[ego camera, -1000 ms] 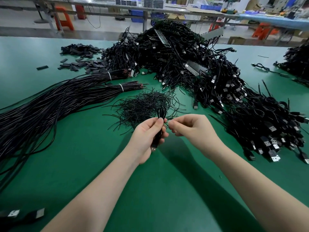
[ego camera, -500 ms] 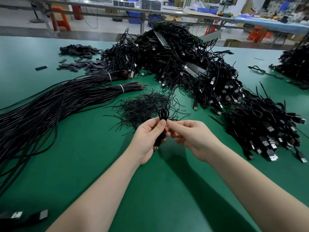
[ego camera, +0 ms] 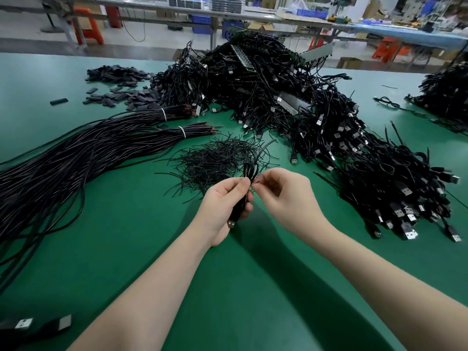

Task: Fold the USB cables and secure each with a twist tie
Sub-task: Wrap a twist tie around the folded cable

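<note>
My worktop (ego camera: 106,236) wears a smooth, matt green mat, the folded USB cable (ego camera: 240,198) in my left grip (ego camera: 225,206) is black rubbery plastic with a shiny metal plug, and the loose twist ties (ego camera: 217,160) look thin, faintly glossy black.

My left hand (ego camera: 224,206) grips a folded USB cable (ego camera: 240,198) upright above the green table (ego camera: 126,249), its plug pointing down. My right hand (ego camera: 283,198) pinches a twist tie (ego camera: 256,181) at the cable's middle, just in front of the loose twist-tie pile (ego camera: 215,160).
</note>
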Available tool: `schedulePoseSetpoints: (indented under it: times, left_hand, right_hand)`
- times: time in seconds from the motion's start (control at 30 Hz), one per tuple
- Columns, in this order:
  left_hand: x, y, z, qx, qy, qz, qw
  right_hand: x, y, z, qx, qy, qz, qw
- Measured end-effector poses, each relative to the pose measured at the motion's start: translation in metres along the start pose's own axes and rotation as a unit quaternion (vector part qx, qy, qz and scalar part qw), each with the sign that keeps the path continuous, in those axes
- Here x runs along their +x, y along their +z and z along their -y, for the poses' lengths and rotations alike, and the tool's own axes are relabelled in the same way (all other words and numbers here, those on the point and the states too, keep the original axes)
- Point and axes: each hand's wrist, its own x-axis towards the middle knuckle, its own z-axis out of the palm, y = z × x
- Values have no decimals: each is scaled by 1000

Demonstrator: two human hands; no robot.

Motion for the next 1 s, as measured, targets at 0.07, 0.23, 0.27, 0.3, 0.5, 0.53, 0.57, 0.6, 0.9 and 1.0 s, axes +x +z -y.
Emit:
schedulePoseSetpoints:
  times: [0.07, 0.23, 0.27, 0.3, 0.5, 0.53, 0.57, 0.6, 0.9, 1.0]
  left_hand:
    - [1, -1, -1, 11, -17, 5, 1000]
    - [2, -3, -3, 5, -51, 33, 998]
    - [2, -3, -3, -3, -56, 35, 998]
    - [2, -3, -4, -14, -59, 35, 998]
    - [3, -3, -5, -85, -41, -9, 996]
    - [2, -3, -5, -83, -34, -11, 996]
    - [2, -2, -4, -75, -26, -10, 997]
    - [2, -1, -3, -66, -19, -6, 998]
    - [1, 1, 1, -37, 22, -20, 999]
    - [2, -1, 4, -35, 23, -24, 999]
  right_hand:
    - [4, -7, -1, -201, -232, 11, 952]
    - [26, -30, 4, -394, -503, 78, 766]
    - [30, -32, 4, -396, -512, 87, 757]
    - [32, -34, 4, -391, -509, 97, 760]
    - [19, -9, 7, 26, 56, 30, 998]
    - [16, -4, 7, 135, 165, 53, 976]
    - [14, -2, 5, 214, 231, 70, 947]
    - [12, 0, 4, 258, 257, 78, 928]
    - [11, -4, 6, 366, 305, 60, 877]
    - [8, -4, 9, 395, 312, 69, 861]
